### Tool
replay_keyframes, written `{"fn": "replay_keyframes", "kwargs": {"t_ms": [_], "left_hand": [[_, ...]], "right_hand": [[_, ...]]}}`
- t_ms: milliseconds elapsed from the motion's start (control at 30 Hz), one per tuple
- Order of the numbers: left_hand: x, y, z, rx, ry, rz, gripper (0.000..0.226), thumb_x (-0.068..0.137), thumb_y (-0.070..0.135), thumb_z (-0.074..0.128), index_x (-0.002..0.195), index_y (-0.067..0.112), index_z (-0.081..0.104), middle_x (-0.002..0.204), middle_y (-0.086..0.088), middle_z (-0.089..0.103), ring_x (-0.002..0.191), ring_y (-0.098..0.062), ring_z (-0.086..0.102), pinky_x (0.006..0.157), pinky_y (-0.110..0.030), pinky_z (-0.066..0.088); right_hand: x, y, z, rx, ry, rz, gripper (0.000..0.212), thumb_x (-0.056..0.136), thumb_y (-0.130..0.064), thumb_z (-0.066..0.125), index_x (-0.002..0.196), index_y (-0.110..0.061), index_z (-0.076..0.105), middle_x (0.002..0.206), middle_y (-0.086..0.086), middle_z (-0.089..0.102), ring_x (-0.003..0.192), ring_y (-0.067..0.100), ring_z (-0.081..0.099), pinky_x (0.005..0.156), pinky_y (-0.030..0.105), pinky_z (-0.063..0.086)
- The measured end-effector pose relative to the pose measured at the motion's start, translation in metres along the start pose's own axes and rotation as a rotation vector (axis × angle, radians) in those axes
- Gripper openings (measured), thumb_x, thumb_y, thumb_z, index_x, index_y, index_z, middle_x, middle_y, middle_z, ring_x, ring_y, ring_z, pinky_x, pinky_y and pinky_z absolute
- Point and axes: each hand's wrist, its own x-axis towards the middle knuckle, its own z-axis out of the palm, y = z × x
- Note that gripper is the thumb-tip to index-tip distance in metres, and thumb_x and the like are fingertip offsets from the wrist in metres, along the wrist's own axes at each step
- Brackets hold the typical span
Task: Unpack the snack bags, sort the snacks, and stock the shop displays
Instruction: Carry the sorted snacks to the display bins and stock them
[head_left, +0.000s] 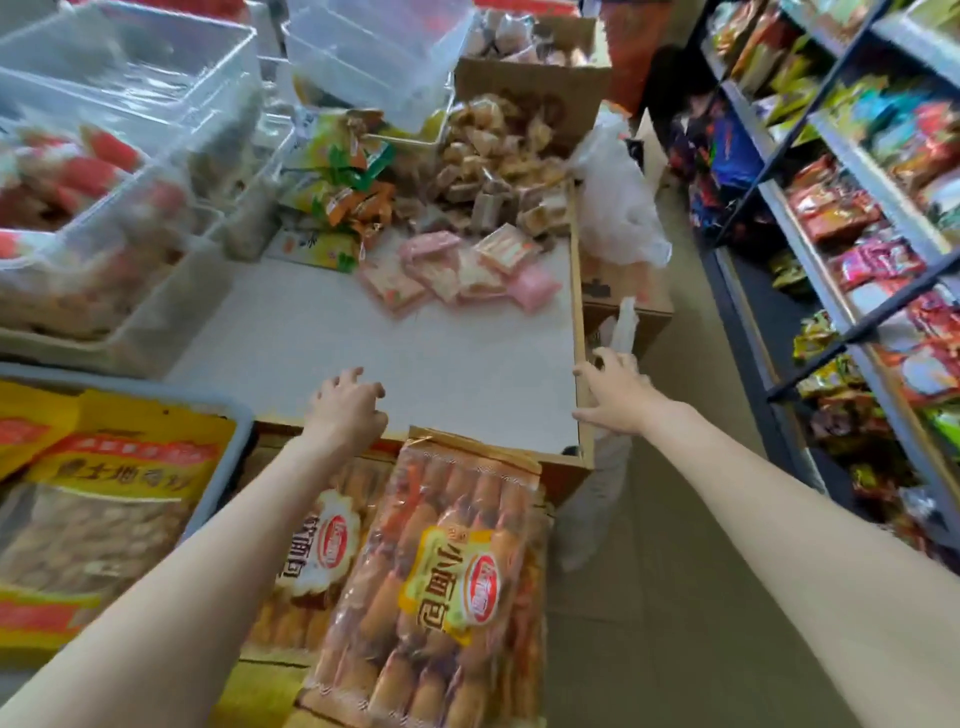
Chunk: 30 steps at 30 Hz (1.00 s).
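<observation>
My left hand (348, 405) rests near the front edge of the white table (322, 332), fingers loosely curled and holding nothing. My right hand (618, 395) is at the table's right edge, its fingers curled on a thin white plastic bag (597, 493) that hangs down beside the table, with a strip of it sticking up above the fingers. Pink wrapped snacks (457, 270) lie loose at mid-table. Behind them are a heap of brown wrapped cakes (493, 171) and orange-green packets (348, 192). A large bag of small breads (441, 587) lies in front of me.
Clear plastic bins (130, 104) with red-white snacks stand at the left. A grey tray (228, 467) of yellow nut bags is at near left. A cardboard box (530, 67) stands behind, another white bag (618, 202) at the right. Stocked shelves (857, 208) line the right aisle.
</observation>
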Motion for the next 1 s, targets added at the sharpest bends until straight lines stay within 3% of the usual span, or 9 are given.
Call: {"fn": "replay_keyframes", "kwargs": {"t_ms": [100, 200, 367, 533, 633, 733, 800, 867, 1000], "left_hand": [[0.000, 0.042, 0.002, 0.009, 0.037, 0.080, 0.041, 0.092, 0.017, 0.048, 0.133, 0.018, 0.049, 0.153, -0.010, 0.023, 0.135, -0.033, 0.028, 0.108, -0.045, 0.028], [0.003, 0.058, 0.011, 0.017, -0.003, 0.034, 0.042, 0.091, 0.020, 0.050, 0.134, 0.020, 0.049, 0.154, -0.009, 0.021, 0.136, -0.032, 0.026, 0.109, -0.044, 0.026], [0.039, 0.073, 0.014, -0.019, -0.057, -0.110, 0.042, 0.093, 0.029, 0.048, 0.134, 0.022, 0.047, 0.155, -0.010, 0.019, 0.138, -0.033, 0.023, 0.110, -0.045, 0.023], [0.091, 0.098, 0.025, -0.015, -0.046, -0.236, 0.043, 0.095, 0.031, 0.045, 0.137, 0.023, 0.044, 0.155, -0.008, 0.018, 0.140, -0.030, 0.019, 0.110, -0.043, 0.022], [0.124, 0.105, 0.026, -0.022, -0.072, -0.316, 0.048, 0.094, 0.030, 0.044, 0.141, 0.024, 0.037, 0.156, -0.007, 0.015, 0.140, -0.029, 0.020, 0.110, -0.042, 0.023], [0.147, 0.109, 0.023, -0.007, -0.050, -0.357, 0.058, 0.095, 0.034, 0.044, 0.147, 0.026, 0.021, 0.157, -0.004, 0.013, 0.139, -0.027, 0.023, 0.109, -0.041, 0.025], [0.158, 0.108, 0.020, -0.023, 0.014, -0.384, 0.062, 0.095, 0.038, 0.044, 0.149, 0.027, 0.015, 0.157, -0.002, 0.014, 0.139, -0.025, 0.024, 0.109, -0.039, 0.025], [0.164, 0.103, 0.020, -0.046, 0.061, -0.416, 0.064, 0.095, 0.041, 0.043, 0.149, 0.027, 0.014, 0.157, -0.002, 0.015, 0.140, -0.024, 0.023, 0.109, -0.038, 0.023], [0.165, 0.095, 0.028, -0.085, 0.029, -0.498, 0.063, 0.095, 0.042, 0.042, 0.149, 0.029, 0.012, 0.157, -0.002, 0.014, 0.141, -0.026, 0.020, 0.110, -0.040, 0.022]], "right_hand": [[-0.004, 0.026, 0.006, -0.023, -0.049, 0.002, 0.060, 0.092, -0.036, 0.053, 0.144, -0.017, 0.030, 0.155, 0.013, 0.006, 0.141, 0.037, 0.005, 0.109, 0.054, 0.024], [0.009, 0.054, -0.001, -0.104, -0.130, 0.038, 0.057, 0.092, -0.037, 0.053, 0.141, -0.014, 0.035, 0.154, 0.015, 0.008, 0.140, 0.040, 0.007, 0.109, 0.055, 0.023], [0.079, 0.085, -0.025, -0.077, -0.124, 0.003, 0.056, 0.092, -0.043, 0.053, 0.138, -0.015, 0.040, 0.153, 0.016, 0.009, 0.140, 0.040, 0.007, 0.109, 0.053, 0.022], [0.219, 0.068, -0.029, -0.006, -0.118, -0.178, 0.075, 0.088, -0.045, 0.058, 0.148, -0.025, 0.017, 0.156, 0.016, 0.000, 0.140, 0.046, 0.007, 0.109, 0.056, 0.019], [0.290, 0.044, -0.036, 0.108, -0.086, -0.317, 0.089, 0.082, -0.046, 0.065, 0.147, -0.044, 0.004, 0.156, 0.018, -0.002, 0.140, 0.048, 0.006, 0.111, 0.063, 0.013], [0.344, 0.028, -0.053, 0.276, -0.062, -0.303, 0.087, 0.086, -0.042, 0.063, 0.150, -0.031, 0.006, 0.155, 0.021, -0.004, 0.143, 0.041, 0.000, 0.115, 0.054, 0.007], [0.378, 0.022, -0.053, 0.424, -0.092, -0.252, 0.098, 0.077, -0.051, 0.069, 0.151, -0.027, 0.009, 0.156, 0.022, -0.002, 0.144, 0.039, -0.001, 0.117, 0.050, 0.006], [0.386, 0.015, -0.039, 0.384, -0.210, -0.265, 0.106, 0.066, -0.066, 0.067, 0.149, -0.040, 0.005, 0.157, 0.014, -0.013, 0.142, 0.046, -0.004, 0.114, 0.054, 0.005], [0.347, 0.015, -0.001, 0.165, -0.199, -0.509, 0.090, 0.078, -0.063, 0.059, 0.144, -0.051, -0.001, 0.156, 0.007, -0.020, 0.140, 0.049, 0.003, 0.110, 0.061, 0.018]]}}
